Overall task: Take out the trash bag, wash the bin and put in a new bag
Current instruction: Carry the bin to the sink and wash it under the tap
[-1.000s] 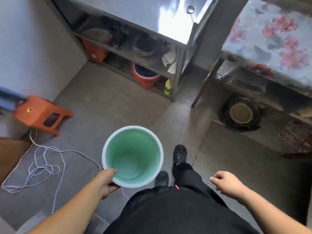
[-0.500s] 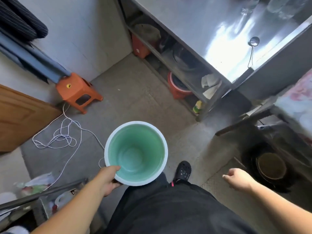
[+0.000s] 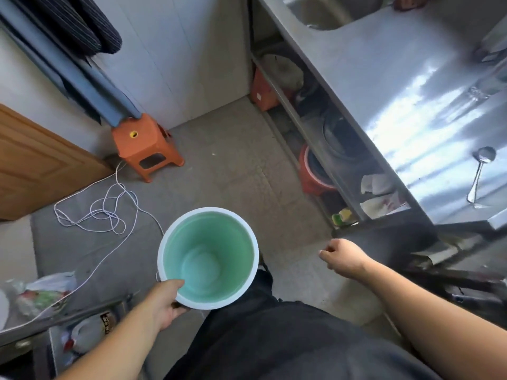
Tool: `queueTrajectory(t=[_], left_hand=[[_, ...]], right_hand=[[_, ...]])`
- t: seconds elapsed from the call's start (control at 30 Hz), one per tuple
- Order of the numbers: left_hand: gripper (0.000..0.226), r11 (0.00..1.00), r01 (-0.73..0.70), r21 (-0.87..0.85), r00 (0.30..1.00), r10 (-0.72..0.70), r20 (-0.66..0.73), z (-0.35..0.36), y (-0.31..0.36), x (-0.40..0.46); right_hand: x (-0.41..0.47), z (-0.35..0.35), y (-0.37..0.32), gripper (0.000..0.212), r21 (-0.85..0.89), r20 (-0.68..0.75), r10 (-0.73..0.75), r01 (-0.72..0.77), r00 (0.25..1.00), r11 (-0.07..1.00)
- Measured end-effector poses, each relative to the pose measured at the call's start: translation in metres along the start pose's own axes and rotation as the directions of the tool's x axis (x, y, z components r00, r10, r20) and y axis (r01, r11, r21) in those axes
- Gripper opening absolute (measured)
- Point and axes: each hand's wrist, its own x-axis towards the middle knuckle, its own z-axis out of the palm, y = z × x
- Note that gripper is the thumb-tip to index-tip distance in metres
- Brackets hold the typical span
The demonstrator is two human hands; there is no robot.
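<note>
Left hand (image 3: 164, 303) pinches the bin (image 3: 208, 257) rim, lower centre, no bag inside. Right hand (image 3: 344, 257) loosely curled, holding nothing I think. Keep it level heading to the sink (image 3: 318, 12), upper right.

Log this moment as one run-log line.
left hand: grips bin rim, thumb inside | bin: no bag, carried upright | right hand: free, fingers loosely curled | sink: ahead, up right | stage: bag out
</note>
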Motion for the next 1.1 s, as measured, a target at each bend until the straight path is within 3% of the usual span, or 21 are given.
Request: queueTrajectory(t=[0.33, 0.47, 0.83, 1.1], left_hand=[[0.016, 0.997, -0.049, 0.059, 0.998, 0.051, -0.021, -0.001, 0.164, 0.041], [0.017, 0.993, -0.083, 0.086, 0.997, 0.083, 0.001, 0.018, 0.218, 0.048], [0.013, 0.988, -0.12, 0.096, 0.99, 0.126, -0.061, 0.074, 0.348, 0.047], [0.015, 0.975, -0.2, 0.102, 0.978, 0.205, -0.042, 0.105, 0.467, 0.041]], right_hand=[[0.031, -0.026, -0.011, 0.022, -0.007, 0.045, 0.248, -0.248, 0.968, 0.969], [0.056, -0.051, -0.026, 0.02, 0.002, 0.049, 0.284, -0.284, 0.958, 0.959], [0.213, -0.17, -0.151, 0.029, -0.159, 0.114, 0.122, -0.103, 0.986, 0.982], [0.311, -0.286, -0.276, 0.027, -0.116, 0.046, -0.064, 0.069, 0.997, 0.991]])
